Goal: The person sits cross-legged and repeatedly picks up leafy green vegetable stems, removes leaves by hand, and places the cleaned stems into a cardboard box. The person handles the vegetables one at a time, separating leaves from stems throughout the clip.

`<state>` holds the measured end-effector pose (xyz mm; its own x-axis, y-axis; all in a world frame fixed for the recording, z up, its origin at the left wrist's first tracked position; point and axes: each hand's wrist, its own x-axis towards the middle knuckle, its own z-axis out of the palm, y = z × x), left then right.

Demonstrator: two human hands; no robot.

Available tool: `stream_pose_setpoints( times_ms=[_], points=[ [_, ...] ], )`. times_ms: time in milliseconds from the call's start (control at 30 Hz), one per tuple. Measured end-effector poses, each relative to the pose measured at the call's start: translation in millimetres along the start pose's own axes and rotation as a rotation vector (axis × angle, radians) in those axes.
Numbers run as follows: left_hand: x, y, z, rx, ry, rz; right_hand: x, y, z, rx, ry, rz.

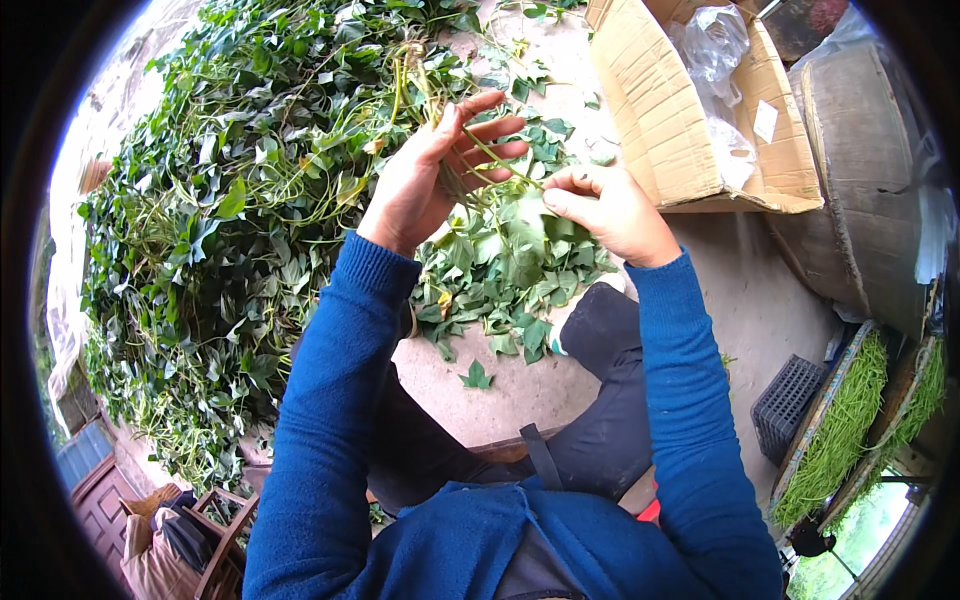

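My left hand (412, 176) is raised over the leaves, its fingers spread and a bunch of vine stems (415, 71) held at its thumb. One thin green stem (491, 154) runs across from that hand to my right hand (619, 214), which pinches it between thumb and forefinger. Just below the right fingertips is a broad, slightly blurred green leaf (529, 229); whether it belongs to that stem I cannot tell. Beneath both hands, a low pile of loose lobed leaves (480, 262) lies on the concrete floor (442, 397) between my feet.
A large heap of leafy vines (247, 195) fills the left side. An open cardboard box (652, 97) holding clear plastic bags (712, 60) stands at upper right, beside a big brown container (862, 172). Lower right are a black plastic crate (784, 409) and trays of thin green strands (832, 427).
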<state>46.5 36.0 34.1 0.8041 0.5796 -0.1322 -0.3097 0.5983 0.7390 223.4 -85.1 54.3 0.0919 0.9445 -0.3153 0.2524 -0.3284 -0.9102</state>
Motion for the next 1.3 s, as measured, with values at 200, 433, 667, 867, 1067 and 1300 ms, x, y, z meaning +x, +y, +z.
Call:
stream_pose_setpoints(
  times_ms=[200, 433, 667, 867, 1067, 1300],
  points=[
    [-1.0, -8.2, 8.7, -0.181, -0.077, -0.023, 8.7, 15.7, -4.3, 0.260, 0.367, 0.005],
    [-0.8, -12.8, 6.8, -0.575, -0.065, 0.069, 8.3, 31.3, -36.1, 0.839, 0.694, -0.064],
    [0.1, -8.3, 2.5, -0.654, 0.012, 0.104, -0.4, -4.0, 12.5, 0.196, 0.597, -0.341],
    [2.6, -8.1, -1.3, -0.674, 0.001, 0.132, 10.2, -3.5, 50.2, -0.590, 0.505, -0.577],
    [-6.0, -10.8, 1.2, 0.211, 0.296, -0.124, 12.7, 6.3, 44.2, -0.242, 0.343, -0.301],
    [-13.6, -10.9, -6.3, 0.322, 0.198, -0.231, 12.9, 8.3, 40.1, -0.222, 0.264, -0.291]
  ],
)
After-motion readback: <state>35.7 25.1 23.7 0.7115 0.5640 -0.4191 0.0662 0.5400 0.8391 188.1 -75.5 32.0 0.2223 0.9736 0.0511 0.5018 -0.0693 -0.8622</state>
